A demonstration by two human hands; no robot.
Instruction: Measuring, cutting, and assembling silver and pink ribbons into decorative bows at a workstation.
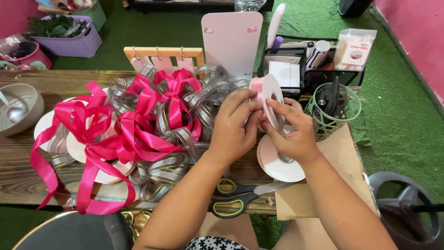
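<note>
Hands meet at a pale pink ribbon spool (268, 99) held upright above the wooden surface (27, 166): left hand (232, 124) and right hand (290, 131) pinching its edge; finished pink-and-silver bows (134, 134) left of it; scissors (238, 196) below, untouched; ribbon uncut.

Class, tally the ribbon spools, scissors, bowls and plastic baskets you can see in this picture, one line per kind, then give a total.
Ribbon spools: 2 (pale pink spool held upright in both hands, white spool lying flat beneath)
Scissors: 1 (scissors)
Bowls: 1 (grey bowl)
Plastic baskets: 2 (purple basket, green basket)
Total: 6
</note>
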